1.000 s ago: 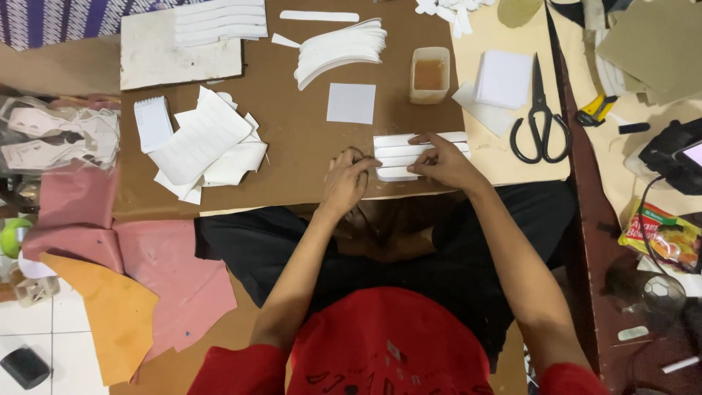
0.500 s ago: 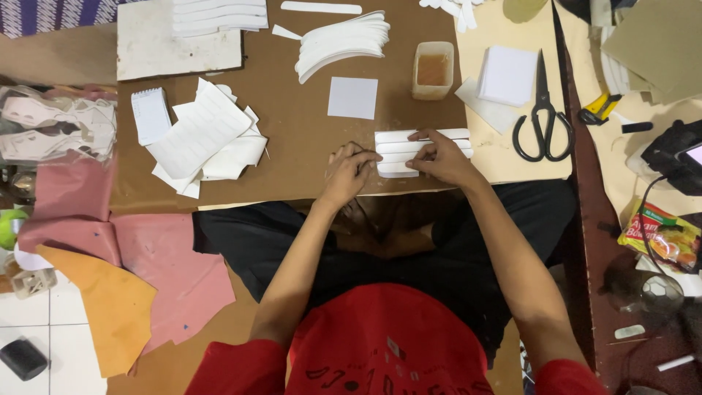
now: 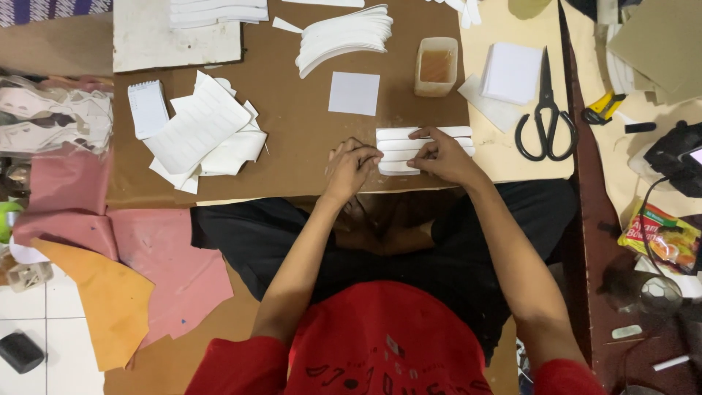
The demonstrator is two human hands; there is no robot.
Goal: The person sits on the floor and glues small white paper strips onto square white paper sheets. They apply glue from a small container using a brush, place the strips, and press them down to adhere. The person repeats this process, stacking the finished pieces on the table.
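White strips (image 3: 431, 140) lay w/ long axis left-right; right hand (image 3: 444, 155) flat on them, fingers spread; left hand (image 3: 351, 167) curled at left ends, grip unclear.

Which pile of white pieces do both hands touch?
The row of narrow white strips at the brown board's near edge; the curved stack and loose heap lie untouched.

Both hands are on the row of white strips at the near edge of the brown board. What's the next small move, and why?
Probably lift the lowest strip with the left hand while the right hand pins the row of white strips: left fingertips pinch its end, right fingers lie flat across the strips.
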